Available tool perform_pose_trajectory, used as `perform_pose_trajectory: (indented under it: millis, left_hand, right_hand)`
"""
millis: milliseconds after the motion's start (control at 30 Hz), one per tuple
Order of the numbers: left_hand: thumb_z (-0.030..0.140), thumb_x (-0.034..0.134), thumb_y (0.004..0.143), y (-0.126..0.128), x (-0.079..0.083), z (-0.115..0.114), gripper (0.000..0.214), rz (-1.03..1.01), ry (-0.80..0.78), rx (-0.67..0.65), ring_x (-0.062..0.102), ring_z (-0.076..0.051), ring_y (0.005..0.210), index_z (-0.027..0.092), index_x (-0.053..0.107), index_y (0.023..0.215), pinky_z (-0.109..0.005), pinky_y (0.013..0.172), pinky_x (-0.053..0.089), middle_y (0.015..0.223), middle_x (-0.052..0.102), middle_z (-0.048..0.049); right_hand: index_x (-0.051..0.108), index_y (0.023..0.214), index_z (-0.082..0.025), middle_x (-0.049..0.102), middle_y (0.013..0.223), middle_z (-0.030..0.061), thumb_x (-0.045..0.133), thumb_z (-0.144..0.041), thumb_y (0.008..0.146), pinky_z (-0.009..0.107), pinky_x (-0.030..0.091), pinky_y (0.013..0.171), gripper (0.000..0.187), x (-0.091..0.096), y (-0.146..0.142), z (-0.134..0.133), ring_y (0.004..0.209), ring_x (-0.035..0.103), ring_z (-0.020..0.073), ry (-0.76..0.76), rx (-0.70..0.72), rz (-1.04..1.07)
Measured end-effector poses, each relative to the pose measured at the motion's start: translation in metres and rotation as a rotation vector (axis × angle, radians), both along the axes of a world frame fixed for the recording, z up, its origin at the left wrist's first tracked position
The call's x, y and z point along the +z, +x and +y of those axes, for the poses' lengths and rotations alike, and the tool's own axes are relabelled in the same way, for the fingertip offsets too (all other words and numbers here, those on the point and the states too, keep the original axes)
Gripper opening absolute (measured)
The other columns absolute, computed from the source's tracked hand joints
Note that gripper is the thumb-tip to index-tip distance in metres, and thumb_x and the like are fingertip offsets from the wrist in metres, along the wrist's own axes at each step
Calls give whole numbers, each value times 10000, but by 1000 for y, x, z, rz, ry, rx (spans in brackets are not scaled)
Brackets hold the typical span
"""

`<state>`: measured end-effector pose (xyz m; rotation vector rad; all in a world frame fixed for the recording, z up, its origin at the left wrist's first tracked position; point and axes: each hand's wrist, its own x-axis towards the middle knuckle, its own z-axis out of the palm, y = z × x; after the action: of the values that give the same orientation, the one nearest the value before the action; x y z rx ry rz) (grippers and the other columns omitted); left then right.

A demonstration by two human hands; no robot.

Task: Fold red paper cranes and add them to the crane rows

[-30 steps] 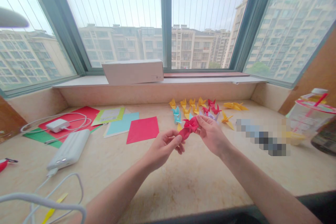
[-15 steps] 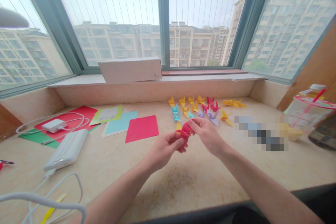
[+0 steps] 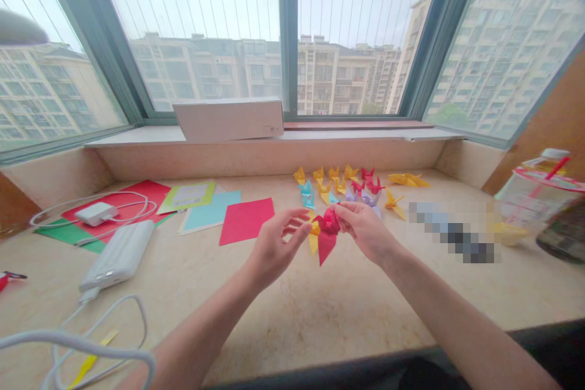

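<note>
A: Where is the folded paper?
B: Centre of the scene, a crimson folded-paper piece (image 3: 327,234) with a pointed flap, above the pale marbled stone bench (image 3: 292,332). The person's right hand (image 3: 368,226) pinches its upper right part between thumb and fingers.

A: And the left hand?
B: The left hand (image 3: 282,242) has nothing in its grasp. Fingers curled loosely, thumb apart from them, tips pointing right toward the crimson piece. Whether a fingertip brushes any paper, cannot tell.

A: Which way does the piece lie?
B: Long axis steep in the view, from the right hand's pinch down to a sharp tip, leaning a little left. The piece is just right of the left fingertips; the right hand is the nearer, being in contact. The long flap hangs free between the two hands.

A: Anything close behind?
B: A yellow folded-paper figure (image 3: 313,244), partly hidden by the crimson piece. Farther off, small folded-paper birds: a turquoise one (image 3: 308,200), a yellow one (image 3: 351,172), a lavender one (image 3: 373,199), among others.

A: Left side?
B: A flat red square paper sheet (image 3: 247,220), well apart from the crimson piece. Farther left, a white rectangular power bank (image 3: 119,251) with a cable attached.
</note>
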<state>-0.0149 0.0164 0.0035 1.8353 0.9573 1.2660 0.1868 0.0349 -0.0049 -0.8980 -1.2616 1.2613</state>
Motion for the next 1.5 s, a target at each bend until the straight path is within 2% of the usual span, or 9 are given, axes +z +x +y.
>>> perform_pose_trajectory:
  millis: [300,400,533,633,733,833,1133,1333,1500]
  left_hand:
    - [264,607,907,3,-5,-2,156,143,46,-11,697,-182,765,161,720,877,-273,722,518,831,762,-52]
    - [253,611,909,-1,-4,-1,141,184,151,41,678,-159,723,173,713,853,-246,685,495,796,749,-29]
    - [227,609,916,-7,-2,0,111,269,371,146,646,-138,718,180,694,862,-225,676,460,792,722,-14]
    - [218,599,923,-8,-2,-1,111,288,428,141,628,-125,696,181,683,861,-212,660,449,767,700,-4]
    - [222,596,925,-6,-2,-3,133,274,420,134,619,-121,684,180,677,828,-212,652,443,749,689,-1]
    - [235,598,920,-6,-2,-3,152,227,365,144,629,-131,686,175,673,802,-230,662,452,744,691,-9]
    - [315,608,897,-2,0,-5,211,55,136,100,637,-155,676,162,667,766,-277,673,499,696,671,-32]
    - [516,641,836,0,5,-2,397,-295,-330,-74,661,-175,648,146,617,977,-318,560,562,909,693,-83]
    - [598,614,825,4,2,-4,503,-190,-553,-277,656,-157,627,99,675,861,-321,625,567,820,695,-99]
  right_hand:
    - [623,626,-170,511,540,-31,653,-476,848,273,298,549,379,1,-7,-7,519,394,104,13,131,-137]
    - [686,797,-171,594,634,-2,626,-490,868,277,354,568,332,4,-8,-11,566,468,125,111,-76,-264]
    - [685,1061,-206,670,916,54,637,-455,879,313,451,673,312,6,-6,-17,713,565,164,437,-427,-397]
    - [689,1090,-230,659,894,40,668,-404,877,323,466,719,276,6,-6,-20,745,578,171,587,-302,-466]
    - [716,910,-222,639,810,27,669,-344,887,321,456,720,133,6,-7,-20,752,575,174,630,-245,-482]
    - [696,770,-214,624,766,19,652,-301,901,313,445,701,164,6,-7,-19,745,562,171,623,-284,-426]
    - [710,736,-220,606,755,7,683,-267,867,299,435,657,142,2,-6,-15,718,539,157,580,-286,-278]
    - [721,772,-224,627,742,9,671,-258,876,309,455,663,120,2,-5,-16,704,558,161,694,-475,-365]
    - [748,812,-228,663,762,24,671,-264,877,314,481,667,107,2,-11,-21,705,596,171,769,-411,-455]
